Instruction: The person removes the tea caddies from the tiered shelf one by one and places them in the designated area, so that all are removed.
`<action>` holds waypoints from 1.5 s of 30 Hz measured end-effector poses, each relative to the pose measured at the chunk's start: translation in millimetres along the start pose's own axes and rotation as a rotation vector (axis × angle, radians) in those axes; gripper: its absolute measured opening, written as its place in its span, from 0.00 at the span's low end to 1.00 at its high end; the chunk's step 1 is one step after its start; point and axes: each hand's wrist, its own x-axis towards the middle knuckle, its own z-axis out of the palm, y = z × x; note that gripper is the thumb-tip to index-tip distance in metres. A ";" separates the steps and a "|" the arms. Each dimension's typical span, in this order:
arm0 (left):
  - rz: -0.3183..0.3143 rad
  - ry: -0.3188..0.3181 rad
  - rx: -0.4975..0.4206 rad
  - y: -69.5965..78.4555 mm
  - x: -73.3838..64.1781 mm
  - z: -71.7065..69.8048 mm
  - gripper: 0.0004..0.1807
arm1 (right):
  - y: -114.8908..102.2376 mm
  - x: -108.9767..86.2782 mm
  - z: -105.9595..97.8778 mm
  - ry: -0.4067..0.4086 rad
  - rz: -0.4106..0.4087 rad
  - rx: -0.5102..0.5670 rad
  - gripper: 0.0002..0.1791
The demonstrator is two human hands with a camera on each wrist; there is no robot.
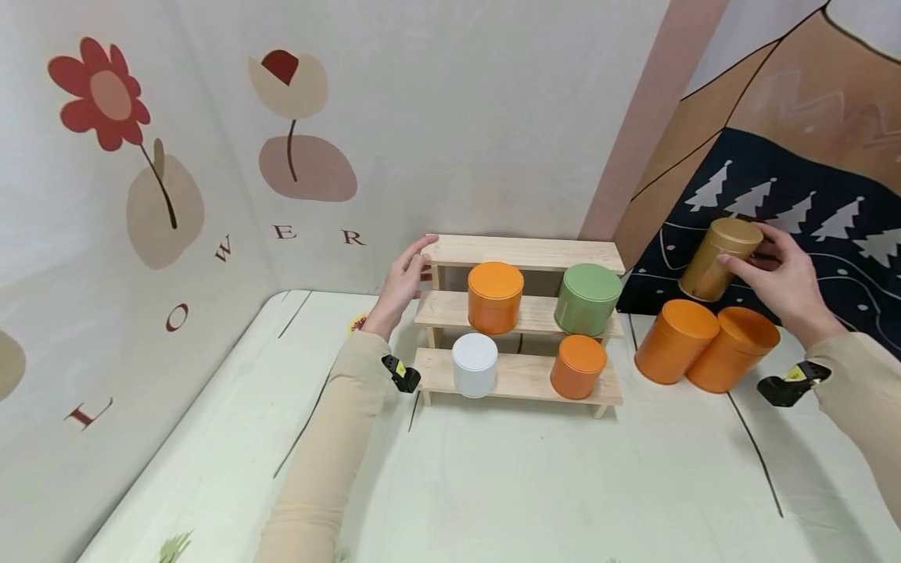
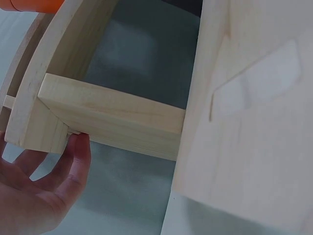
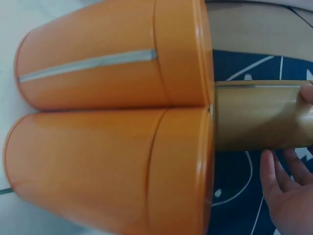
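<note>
My left hand [image 1: 400, 288] grips the left end of a three-tier wooden rack [image 1: 521, 250]; in the left wrist view its fingertips [image 2: 80, 142] press against the wood at a corner. My right hand [image 1: 781, 274] holds a gold lidded tin [image 1: 711, 262] near its top, between thumb and fingers. The tin leans slightly and appears just beyond two orange tins [image 1: 674, 344], overlapped by them in the right wrist view. On the middle tier stand an orange tin [image 1: 496, 301] and a green tin [image 1: 587, 301]; on the lowest, a white tin [image 1: 475, 366] and a smaller orange tin [image 1: 579, 367].
A pale cloth [image 1: 521, 485] with dark lines covers the table. Behind the rack hangs a light fabric wall [image 1: 457, 117] with flowers and letters. Dark printed fabric [image 1: 788, 195] with white trees lies beyond the right hand.
</note>
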 end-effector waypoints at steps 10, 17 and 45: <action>-0.004 -0.004 0.009 0.0 -0.8 0.6 0.22 | 28.1 -9.4 -10.3 0.046 0.088 0.003 0.44; -0.005 0.003 0.009 0.1 -1.0 1.9 0.22 | 50.6 -11.4 -12.5 0.126 0.131 0.016 0.41; 0.001 0.009 0.019 2.6 -1.1 1.9 0.23 | 151.7 -38.2 -21.7 0.170 0.177 -0.017 0.40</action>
